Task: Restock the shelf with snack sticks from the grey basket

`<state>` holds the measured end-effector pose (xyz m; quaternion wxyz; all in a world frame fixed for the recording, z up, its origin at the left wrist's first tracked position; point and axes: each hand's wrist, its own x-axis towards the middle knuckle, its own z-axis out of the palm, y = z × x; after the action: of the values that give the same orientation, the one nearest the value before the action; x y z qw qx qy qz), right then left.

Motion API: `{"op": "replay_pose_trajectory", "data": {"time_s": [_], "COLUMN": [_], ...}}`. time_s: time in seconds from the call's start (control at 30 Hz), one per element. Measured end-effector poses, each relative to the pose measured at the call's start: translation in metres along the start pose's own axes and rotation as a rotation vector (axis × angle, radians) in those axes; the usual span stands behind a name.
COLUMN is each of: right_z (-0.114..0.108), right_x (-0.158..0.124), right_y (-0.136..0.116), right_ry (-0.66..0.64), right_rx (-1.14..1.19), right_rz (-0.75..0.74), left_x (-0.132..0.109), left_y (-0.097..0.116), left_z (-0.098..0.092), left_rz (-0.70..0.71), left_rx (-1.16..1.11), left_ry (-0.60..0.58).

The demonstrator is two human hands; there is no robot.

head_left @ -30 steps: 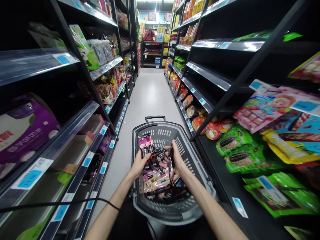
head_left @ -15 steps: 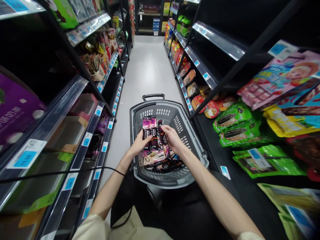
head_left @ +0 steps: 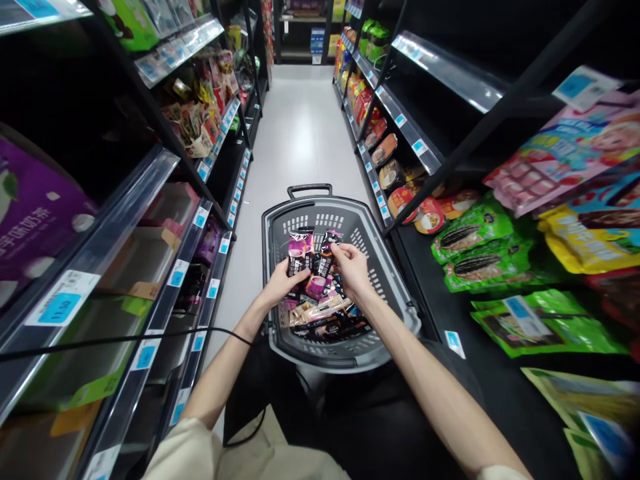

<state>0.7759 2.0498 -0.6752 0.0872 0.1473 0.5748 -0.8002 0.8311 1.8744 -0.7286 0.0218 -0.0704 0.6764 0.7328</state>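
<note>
Holding sachets (head_left: pixel 300 252), seemingly inside basket (head_left: pixel 325 209)

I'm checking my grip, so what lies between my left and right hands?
Black-and-pink packets lie between your left hand and right hand, in the head view.

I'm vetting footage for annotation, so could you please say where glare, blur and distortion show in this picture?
Head view, far aisle: pale glare on the floor; head view, right: bright glare along a shelf edge; head view, lower right: green packaging is blurred; head view, left: the purple package looks stretched; head view, middle: the held packets look sharper.
</note>
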Motion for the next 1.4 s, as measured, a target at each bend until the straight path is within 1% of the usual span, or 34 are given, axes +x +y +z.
{"op": "replay_pose_trajectory", "data": {"time_s": [0.1, 0.17, 0.23, 0.3, 0.37, 0.43, 0.47, 0.53, 0.6, 0.67, 0.73, 0.8, 0.83, 0.97, 1.07, 1.13, 1.2, 1.3, 1.33, 1.4], "right_z": [-0.008, -0.014, -0.017, -0.015, -0.010, -0.005, -0.002, 0.000, 0.001, -0.001, -0.004, -0.007, -0.008, -0.008, -0.008, -0.009, -0.009, -0.007, -0.006, -0.003], "right_x": [0.006, 0.011, 0.011, 0.005, -0.006, -0.017, -0.022, -0.028, -0.030, -0.031, -0.029, -0.025, -0.022, -0.016, -0.015, -0.015, -0.014, -0.014, -0.014, -0.016], "right_y": [-0.007, -0.010, -0.008, 0.000, 0.013, 0.025, 0.029, 0.035, 0.039, 0.043, 0.046, 0.047, 0.047, 0.039, 0.036, 0.035, 0.033, 0.027, 0.025, 0.022], "right_ry": [0.035, 0.091, 0.135, 0.106, 0.010, -0.060, -0.062, -0.030, -0.062, -0.148, -0.217, -0.245, -0.276, -0.405, -0.432, -0.467, -0.462, -0.339, -0.306, -0.316], "right_rx": [0.093, 0.173, 0.226, 0.224, 0.186, 0.153, 0.152, 0.169, 0.154, 0.023, -0.220, -0.467, -0.569, -0.856, -1.000, -1.052, -1.018, -0.800, -0.709, -0.537], "right_rz": [0.003, -0.008, -0.010, 0.031, 0.115, 0.184, 0.194, 0.175, 0.144, 0.077, -0.075, -0.234, -0.277, -0.335, -0.410, -0.362, -0.277, -0.227, -0.220, -0.186], "left_x": [0.000, 0.001, 0.001, 0.001, 0.001, 0.001, 0.001, 0.000, 0.000, 0.000, 0.000, 0.001, 0.001, 0.003, 0.003, 0.003, 0.002, 0.000, -0.001, -0.004], "left_y": [0.001, 0.002, 0.003, 0.004, 0.005, 0.006, 0.006, 0.006, 0.006, 0.005, 0.004, 0.002, 0.001, -0.002, -0.003, -0.004, -0.005, -0.005, -0.005, -0.003], "left_z": [0.002, 0.004, 0.005, 0.006, 0.007, 0.008, 0.008, 0.008, 0.007, 0.005, 0.003, 0.002, 0.002, 0.003, 0.004, 0.005, 0.006, 0.006, 0.006, 0.006], "left_rz": [-0.006, -0.015, -0.030, -0.039, -0.052, -0.081, -0.100, -0.143, -0.176, -0.195, -0.195, -0.177, -0.160, -0.087, -0.056, -0.027, 0.007, 0.028, 0.026, 0.025], "left_rx": [-0.062, -0.165, -0.264, -0.343, -0.409, -0.464, -0.484, -0.528, -0.592, -0.660, -0.705, -0.718, -0.716, -0.679, -0.637, -0.601, -0.556, -0.471, -0.442, -0.377], "left_ry": [0.078, 0.121, 0.146, 0.176, 0.192, 0.184, 0.169, 0.128, 0.076, 0.024, -0.009, -0.011, -0.002, 0.042, 0.050, 0.053, 0.060, 0.040, 0.019, -0.054]}}
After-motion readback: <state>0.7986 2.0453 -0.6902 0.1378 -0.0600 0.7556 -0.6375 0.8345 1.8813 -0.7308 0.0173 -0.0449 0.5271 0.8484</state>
